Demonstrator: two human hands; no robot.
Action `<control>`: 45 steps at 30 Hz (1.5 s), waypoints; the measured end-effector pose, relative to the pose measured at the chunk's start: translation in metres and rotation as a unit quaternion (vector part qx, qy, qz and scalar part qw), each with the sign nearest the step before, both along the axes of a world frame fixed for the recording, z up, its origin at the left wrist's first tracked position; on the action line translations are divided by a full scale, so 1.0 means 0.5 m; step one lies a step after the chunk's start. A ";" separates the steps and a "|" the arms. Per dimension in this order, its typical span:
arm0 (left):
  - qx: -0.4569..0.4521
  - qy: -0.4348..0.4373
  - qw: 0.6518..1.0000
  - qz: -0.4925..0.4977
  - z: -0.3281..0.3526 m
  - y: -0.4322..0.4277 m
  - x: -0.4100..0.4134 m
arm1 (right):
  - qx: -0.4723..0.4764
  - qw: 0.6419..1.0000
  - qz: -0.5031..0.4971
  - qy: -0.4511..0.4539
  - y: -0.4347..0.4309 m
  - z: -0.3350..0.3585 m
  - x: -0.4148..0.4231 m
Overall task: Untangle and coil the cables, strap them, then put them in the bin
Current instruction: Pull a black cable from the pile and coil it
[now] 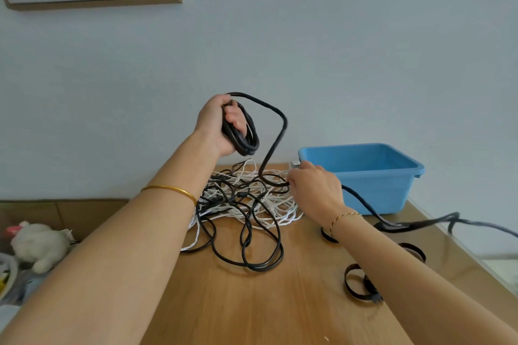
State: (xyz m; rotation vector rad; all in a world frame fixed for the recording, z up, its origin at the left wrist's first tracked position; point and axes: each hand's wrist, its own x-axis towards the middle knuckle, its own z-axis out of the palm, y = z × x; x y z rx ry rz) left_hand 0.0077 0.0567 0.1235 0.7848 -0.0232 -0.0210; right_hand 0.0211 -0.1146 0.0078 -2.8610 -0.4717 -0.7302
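**Here: black cable (246,146) half coiled**

Centre frame, the left hand (214,123) clenches its thick, glossy loops, raised above the worktop (252,305). Lower right, the right hand (315,189) grips its slack over tangled cords (246,204), beside the blue bin (370,185).

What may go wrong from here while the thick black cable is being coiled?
The thick black cable runs down onto the tangled pile; pulling may drag thin cables along.
Its tail trails past the table edge and may sweep a strap off.
The coil in the left hand may spring loose.
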 end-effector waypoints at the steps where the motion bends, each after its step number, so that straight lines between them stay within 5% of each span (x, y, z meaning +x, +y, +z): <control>1: 0.055 0.013 0.998 -0.010 -0.005 -0.004 -0.003 | 0.008 0.999 0.029 0.014 0.004 0.003 -0.002; 4: 0.161 0.024 0.986 -0.024 -0.015 -0.014 -0.010 | 0.089 0.989 0.101 0.054 0.009 0.019 -0.017; 6: 0.222 0.021 0.975 -0.020 -0.018 -0.020 -0.010 | 0.226 0.959 0.141 0.102 0.011 0.035 -0.031; 10: 0.335 0.009 0.942 -0.003 -0.028 -0.027 -0.006 | 0.542 0.777 0.249 0.203 0.009 0.078 -0.059; 14: 0.426 0.001 0.905 0.007 -0.039 -0.029 -0.005 | 0.665 0.646 0.311 0.210 0.001 0.104 -0.064; 18: 0.472 -0.005 0.881 0.012 -0.047 -0.027 -0.003 | 0.806 0.436 0.298 0.267 -0.005 0.131 -0.067; 20: 0.502 -0.009 0.864 0.024 -0.050 -0.026 -0.001 | 0.828 0.397 0.284 0.276 -0.011 0.141 -0.065; 23: 0.509 -0.007 0.861 0.016 -0.053 -0.019 0.000 | 0.792 0.481 0.263 0.267 -0.012 0.150 -0.062; 28: 0.350 0.040 0.928 -0.121 -0.035 -0.003 -0.016 | 0.726 0.622 0.186 0.227 -0.004 0.135 -0.039; 34: 0.188 -0.014 0.961 -0.203 -0.010 -0.014 -0.033 | 0.678 0.689 0.127 0.222 0.014 0.087 -0.015; 45: -0.006 -0.031 0.987 -0.157 -0.008 -0.070 -0.021 | 0.562 0.787 0.098 0.235 0.029 0.076 -0.006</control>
